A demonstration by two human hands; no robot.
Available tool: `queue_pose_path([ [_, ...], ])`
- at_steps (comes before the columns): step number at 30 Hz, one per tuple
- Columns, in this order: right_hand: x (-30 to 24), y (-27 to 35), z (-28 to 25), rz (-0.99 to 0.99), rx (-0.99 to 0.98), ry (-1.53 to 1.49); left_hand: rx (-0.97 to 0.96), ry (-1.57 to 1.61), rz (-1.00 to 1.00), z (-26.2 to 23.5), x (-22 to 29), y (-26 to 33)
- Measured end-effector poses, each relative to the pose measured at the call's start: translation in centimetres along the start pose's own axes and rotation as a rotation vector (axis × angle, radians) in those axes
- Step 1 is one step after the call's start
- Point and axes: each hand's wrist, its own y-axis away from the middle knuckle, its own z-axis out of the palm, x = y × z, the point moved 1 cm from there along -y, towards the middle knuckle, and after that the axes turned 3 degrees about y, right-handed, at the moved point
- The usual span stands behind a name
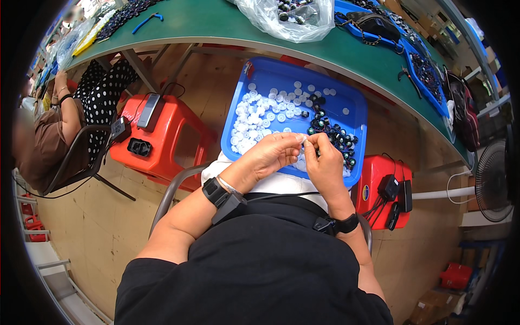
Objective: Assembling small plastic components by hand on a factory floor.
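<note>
In front of me a blue plastic tray [336, 86] holds many small round white plastic discs [248, 120], heaped mostly on its left side. Small black parts [318, 123] with shiny ends lie in a pile on the right. Over the near part of the tray, my left hand [271, 156] pinches a small white piece [304, 139] between thumb and forefinger. My right hand [326, 165] meets it there, thumb and forefinger closed on the same piece. Fingertips hide most of that piece, so its exact shape does not show.
Red plastic stools [179, 127] with small black devices stand to either side. Beyond the tray runs a green-topped table [189, 24], bearing a clear bag [303, 27] of dark parts and blue trays [425, 76]. A seated person [59, 130] is at left; a fan [493, 181] stands right.
</note>
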Motion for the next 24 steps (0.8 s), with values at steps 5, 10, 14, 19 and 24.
queue_pose_path([
  [5,-0.5,-0.4,-0.4,0.047,-0.078,-0.127,0.019,-0.036,0.057,-0.4,0.3,-0.1],
  [10,0.7,-0.2,-0.4,0.192,-0.156,-0.197,0.020,-0.015,0.044,-0.7,0.2,-0.3],
  [14,0.7,-0.1,-0.1,0.180,-0.118,-0.237,0.017,0.033,-0.011,-0.7,0.1,-0.2],
  [19,0.6,-0.1,-0.2,0.215,-0.116,-0.268,0.041,0.100,-0.037,-0.5,0.3,0.0],
  [24,0.7,0.0,-0.1,0.197,-0.083,-0.256,0.041,0.136,-0.054,-0.5,0.2,-0.1],
])
